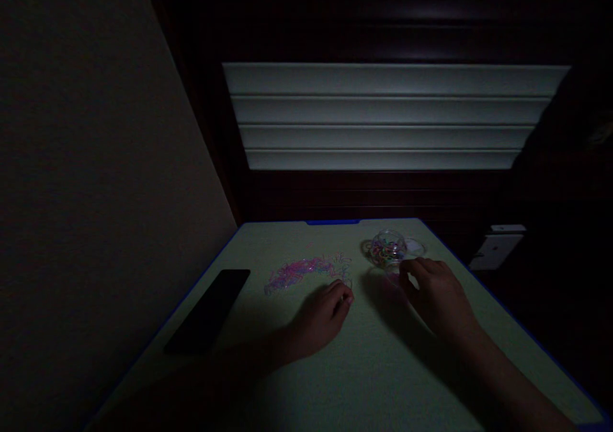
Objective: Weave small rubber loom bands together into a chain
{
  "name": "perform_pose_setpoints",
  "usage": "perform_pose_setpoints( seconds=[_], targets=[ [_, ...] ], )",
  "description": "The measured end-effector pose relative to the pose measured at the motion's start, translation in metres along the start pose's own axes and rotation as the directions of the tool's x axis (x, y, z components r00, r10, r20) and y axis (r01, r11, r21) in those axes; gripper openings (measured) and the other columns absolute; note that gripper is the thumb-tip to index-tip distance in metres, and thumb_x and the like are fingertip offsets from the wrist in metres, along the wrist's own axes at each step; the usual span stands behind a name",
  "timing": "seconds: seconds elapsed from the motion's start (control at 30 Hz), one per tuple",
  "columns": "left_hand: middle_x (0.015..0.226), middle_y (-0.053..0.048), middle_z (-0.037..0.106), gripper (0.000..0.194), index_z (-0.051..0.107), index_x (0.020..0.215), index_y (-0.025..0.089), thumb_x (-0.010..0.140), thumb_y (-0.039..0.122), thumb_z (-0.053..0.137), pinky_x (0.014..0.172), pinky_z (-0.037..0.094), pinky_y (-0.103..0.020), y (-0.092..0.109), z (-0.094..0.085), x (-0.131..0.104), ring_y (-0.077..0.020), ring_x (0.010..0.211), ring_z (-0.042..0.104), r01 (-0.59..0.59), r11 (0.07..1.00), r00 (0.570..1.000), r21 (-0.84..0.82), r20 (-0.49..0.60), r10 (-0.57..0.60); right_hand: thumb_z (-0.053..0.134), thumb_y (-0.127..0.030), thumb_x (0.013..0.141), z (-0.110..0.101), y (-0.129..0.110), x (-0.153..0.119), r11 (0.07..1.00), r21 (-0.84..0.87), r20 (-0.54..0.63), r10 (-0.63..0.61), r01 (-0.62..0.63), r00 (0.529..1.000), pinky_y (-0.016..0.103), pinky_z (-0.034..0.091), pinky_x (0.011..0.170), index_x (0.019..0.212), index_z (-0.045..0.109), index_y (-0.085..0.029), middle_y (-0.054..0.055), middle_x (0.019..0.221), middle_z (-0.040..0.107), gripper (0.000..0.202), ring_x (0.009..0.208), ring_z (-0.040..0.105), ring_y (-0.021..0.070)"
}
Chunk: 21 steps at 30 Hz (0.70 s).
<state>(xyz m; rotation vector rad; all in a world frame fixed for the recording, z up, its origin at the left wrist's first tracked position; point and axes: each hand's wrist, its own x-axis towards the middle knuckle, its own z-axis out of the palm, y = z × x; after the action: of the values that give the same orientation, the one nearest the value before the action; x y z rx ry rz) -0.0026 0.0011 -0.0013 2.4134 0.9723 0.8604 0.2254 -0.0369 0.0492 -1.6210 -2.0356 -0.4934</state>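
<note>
My left hand (325, 314) is closed, thumb and fingers pinched together just right of a long pile of small pink and purple bands (299, 271); whatever it holds is too small to name. Over a small clear container (393, 277) with some pink in it, my right hand (438, 294) is bent with its fingertips close together at the container's right side. Dimness hides whether those fingers grip anything. Just behind stands a round clear jar (387, 248) filled with multicoloured bands.
A black phone-like slab (209, 310) lies on the left of the pale, blue-edged table (335, 381). A clear round lid (416, 246) is beside the jar. White boxes (498, 251) sit beyond the right edge. Walls stand left and behind.
</note>
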Motion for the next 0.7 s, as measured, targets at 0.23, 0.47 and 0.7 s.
perform_pose_setpoints(
  seconds=[0.23, 0.47, 0.7],
  targets=[
    [0.079, 0.000, 0.050, 0.013, 0.046, 0.082, 0.020, 0.090, 0.022, 0.036, 0.069, 0.037, -0.024, 0.0017, -0.0019, 0.0003, -0.0128, 0.074, 0.046, -0.005, 1.000, 1.000, -0.007, 0.016, 0.005, 0.046, -0.021, 0.084, -0.0011, 0.0006, 0.0003, 0.996, -0.051, 0.061, 0.073, -0.070, 0.995, 0.031, 0.036, 0.069, 0.085, 0.060, -0.018, 0.007, 0.081, 0.062, 0.015, 0.071, 0.053, 0.0207],
    [0.078, 0.000, 0.050, 0.012, 0.046, 0.082, 0.019, 0.089, 0.021, 0.037, 0.068, 0.037, -0.024, 0.0015, -0.0022, 0.0003, -0.0129, 0.073, 0.046, 0.000, 1.000, 1.000, -0.007, 0.008, 0.000, 0.045, -0.020, 0.085, 0.0032, 0.0032, -0.0009, 0.997, -0.001, 0.048, 0.074, -0.074, 0.996, 0.030, 0.038, 0.071, 0.097, 0.061, -0.017, 0.008, 0.089, 0.063, 0.021, 0.077, 0.055, 0.0211],
    [0.081, 0.000, 0.051, 0.010, 0.048, 0.084, 0.019, 0.088, 0.019, 0.038, 0.068, 0.038, -0.024, 0.0018, -0.0010, 0.0002, -0.0129, 0.075, 0.047, -0.006, 1.000, 1.000, 0.010, 0.007, 0.005, 0.046, -0.025, 0.084, 0.0043, 0.0054, -0.0009, 0.999, 0.030, 0.019, 0.020, -0.020, 1.000, 0.032, 0.040, 0.068, 0.094, 0.062, -0.016, 0.011, 0.088, 0.063, 0.022, 0.075, 0.056, 0.0219]
  ],
)
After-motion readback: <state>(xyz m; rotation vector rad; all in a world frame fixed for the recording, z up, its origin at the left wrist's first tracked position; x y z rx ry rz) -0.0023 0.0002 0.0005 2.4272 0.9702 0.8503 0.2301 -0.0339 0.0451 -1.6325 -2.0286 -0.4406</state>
